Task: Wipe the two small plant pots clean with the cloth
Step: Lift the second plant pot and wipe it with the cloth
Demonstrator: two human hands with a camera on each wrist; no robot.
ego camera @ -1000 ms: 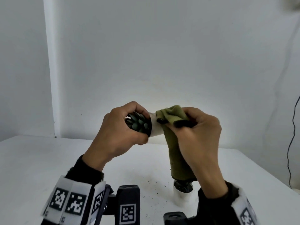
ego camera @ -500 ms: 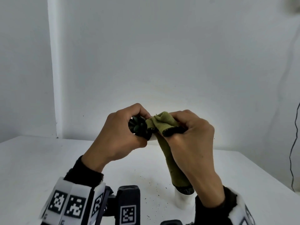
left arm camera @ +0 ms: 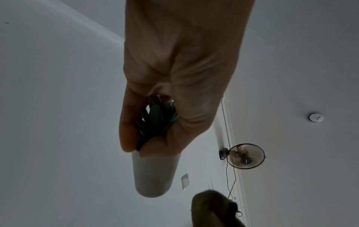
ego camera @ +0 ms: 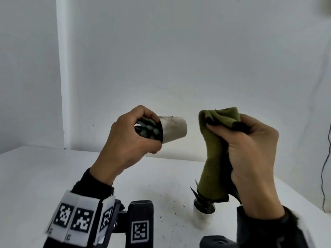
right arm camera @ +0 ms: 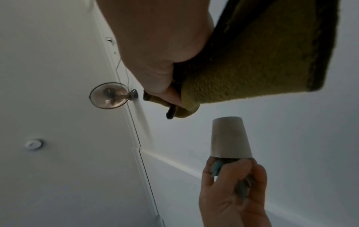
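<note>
My left hand (ego camera: 132,138) grips a small white pot (ego camera: 172,128) by its rim, fingers curled round the dark green succulent (ego camera: 147,129); the pot lies sideways in the air, base pointing right. The same pot (left arm camera: 153,173) shows in the left wrist view, and the pot (right arm camera: 230,138) in the right wrist view. My right hand (ego camera: 250,149) holds a bunched olive-green cloth (ego camera: 215,158) a short gap to the right of the pot, not touching it. The cloth (right arm camera: 262,61) hangs down over the second white pot (ego camera: 203,216), which stands on the table.
The white table (ego camera: 53,176) has specks of soil (ego camera: 170,199) scattered near its front middle. A white wall stands close behind. A black cable (ego camera: 324,176) hangs at the far right. A wall fan (left arm camera: 245,155) appears in the wrist views.
The right hand with the cloth has pulled away to the right from the pot, which it was wiping. The pot's side and base are now uncovered.
</note>
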